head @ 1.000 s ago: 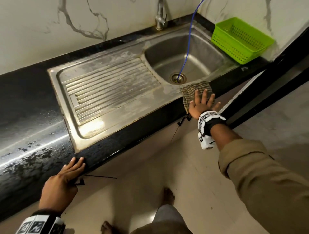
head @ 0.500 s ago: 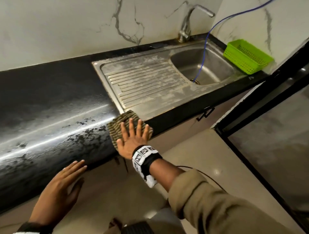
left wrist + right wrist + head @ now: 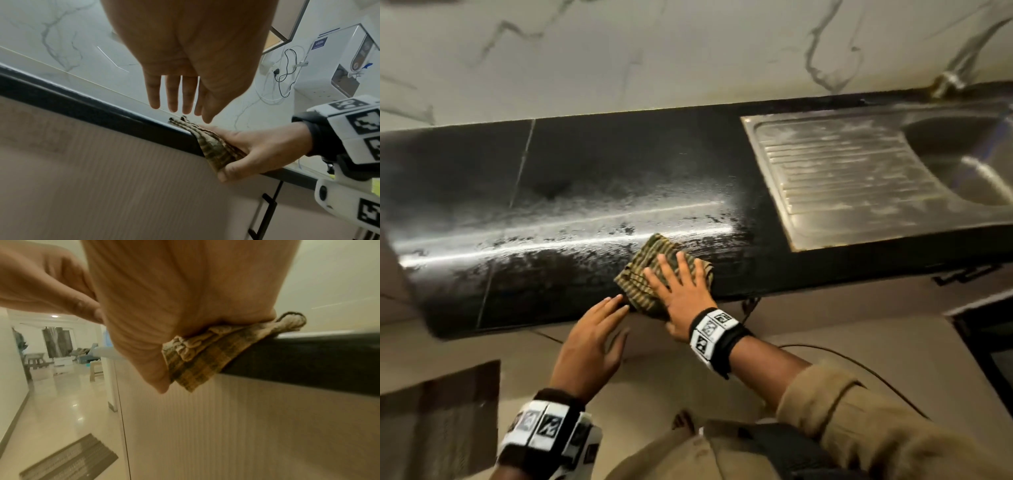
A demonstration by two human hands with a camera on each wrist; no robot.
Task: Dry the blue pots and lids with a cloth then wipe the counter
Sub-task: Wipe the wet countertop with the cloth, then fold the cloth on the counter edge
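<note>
A: Right hand point(image 3: 681, 291) flat, fingers spread, pressing the cloth point(image 3: 654, 270) on the table's point(image 3: 592, 164) front edge.

B: Left hand point(image 3: 589, 346) relaxed, fingertips just beside the cloth. Wet streaks run long off the left: nearer that hand.

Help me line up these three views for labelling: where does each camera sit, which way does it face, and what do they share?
Head: on the head, looking down at the counter; left hand and right hand show.
Left wrist: looks along the open left hand at the counter's front edge.
Right wrist: looks along the palm pressing the cloth.
Shared: all three show the cloth on the counter's front edge.
</note>
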